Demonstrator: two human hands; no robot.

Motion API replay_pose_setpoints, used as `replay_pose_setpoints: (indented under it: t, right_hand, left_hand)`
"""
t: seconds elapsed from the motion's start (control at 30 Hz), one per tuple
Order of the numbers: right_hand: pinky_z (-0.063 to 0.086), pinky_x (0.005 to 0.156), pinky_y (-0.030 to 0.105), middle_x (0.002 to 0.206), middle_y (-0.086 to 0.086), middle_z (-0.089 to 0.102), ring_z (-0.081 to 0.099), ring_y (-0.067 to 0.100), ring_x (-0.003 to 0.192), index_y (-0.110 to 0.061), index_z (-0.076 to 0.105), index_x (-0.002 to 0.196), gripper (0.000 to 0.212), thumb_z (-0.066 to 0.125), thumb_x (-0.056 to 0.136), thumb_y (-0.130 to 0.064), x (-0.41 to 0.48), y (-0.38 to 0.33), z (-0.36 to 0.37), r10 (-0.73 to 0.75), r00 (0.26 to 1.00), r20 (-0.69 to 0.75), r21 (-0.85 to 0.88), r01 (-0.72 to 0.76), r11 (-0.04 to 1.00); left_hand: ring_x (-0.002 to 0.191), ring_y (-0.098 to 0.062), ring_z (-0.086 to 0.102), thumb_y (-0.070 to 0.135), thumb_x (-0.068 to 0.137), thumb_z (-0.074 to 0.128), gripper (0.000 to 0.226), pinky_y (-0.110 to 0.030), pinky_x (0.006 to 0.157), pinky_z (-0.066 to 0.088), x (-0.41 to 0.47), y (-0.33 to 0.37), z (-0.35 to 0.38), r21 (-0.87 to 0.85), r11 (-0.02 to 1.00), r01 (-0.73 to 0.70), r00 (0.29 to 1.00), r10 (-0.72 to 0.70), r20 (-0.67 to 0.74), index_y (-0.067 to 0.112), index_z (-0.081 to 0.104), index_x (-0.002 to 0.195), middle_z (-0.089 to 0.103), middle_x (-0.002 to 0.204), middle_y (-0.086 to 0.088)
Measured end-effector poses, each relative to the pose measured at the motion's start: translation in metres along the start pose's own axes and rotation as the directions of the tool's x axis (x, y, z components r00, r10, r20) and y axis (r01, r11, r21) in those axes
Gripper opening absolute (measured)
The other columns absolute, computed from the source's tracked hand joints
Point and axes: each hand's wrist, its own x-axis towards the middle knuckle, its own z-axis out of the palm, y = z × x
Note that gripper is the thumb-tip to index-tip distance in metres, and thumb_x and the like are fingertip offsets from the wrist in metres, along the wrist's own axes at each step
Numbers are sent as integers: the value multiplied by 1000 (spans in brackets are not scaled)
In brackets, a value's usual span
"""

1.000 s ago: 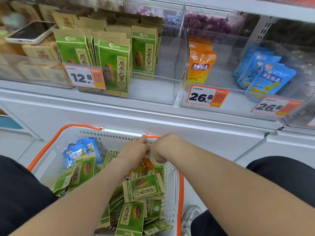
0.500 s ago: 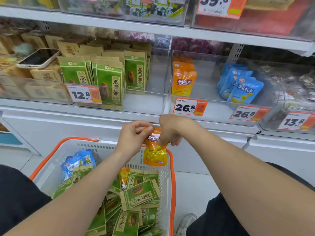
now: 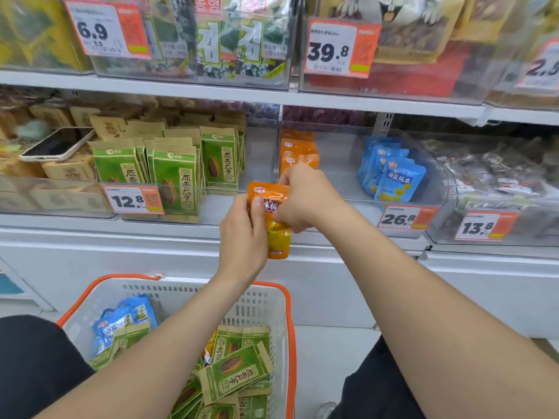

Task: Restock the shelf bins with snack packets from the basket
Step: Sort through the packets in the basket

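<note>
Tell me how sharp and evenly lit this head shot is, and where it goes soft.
Head view: even overhead store light, no hard shadows; the orange packet between left hand and right hand is readable; the 39.8 price tag is slightly smeared; shelf edge bows from wide-angle distortion; clear bin front hazes contents with glare.

The packet [image 3: 276, 225] is half hidden by both hands [image 3: 242, 237]. The basket [image 3: 284, 328] is cut off at six o'clock. Top-shelf bins [image 3: 187, 40] at twelve o'clock are blurred.
</note>
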Motion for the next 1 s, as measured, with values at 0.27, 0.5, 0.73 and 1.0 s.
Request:
replay_pose_setpoints:
  t: [0.27,0.5,0.73,1.0]
  right_hand:
    - [54,76,41,97,2,57,58,31,99,-18,58,104,29,74,81,-13,1,0,-19,-29,980,-196,88,47,995]
    - [52,90,48,109,3,62,55,29,108,-24,53,123,43,57,86,-2,11,8,-47,-70,960,-272,239,137,961]
    - [47,80,36,121,9,60,58,26,100,-21,59,126,43,58,89,-1,48,43,-57,127,922,-367,312,-6,950]
    - [62,85,44,105,11,68,70,29,92,-15,71,107,26,66,89,3,81,69,-28,227,971,-76,265,-200,943]
  left_hand:
    - [96,-20,51,30,115,32,30,-30,78,33,29,18,11,38,991,-126,991,128,-37,17,58,116,60,104,0]
    - [103,-11,44,17,110,40,26,-25,87,35,49,38,20,29,985,-167,984,165,64,12,53,132,54,117,-6]
    - [131,-33,39,0,95,53,55,-39,112,35,77,42,12,259,946,-193,957,124,262,17,46,146,36,138,-11]
    - [122,-35,58,14,99,48,66,-39,92,45,90,33,19,299,948,-108,910,-27,414,3,24,160,58,137,-17]
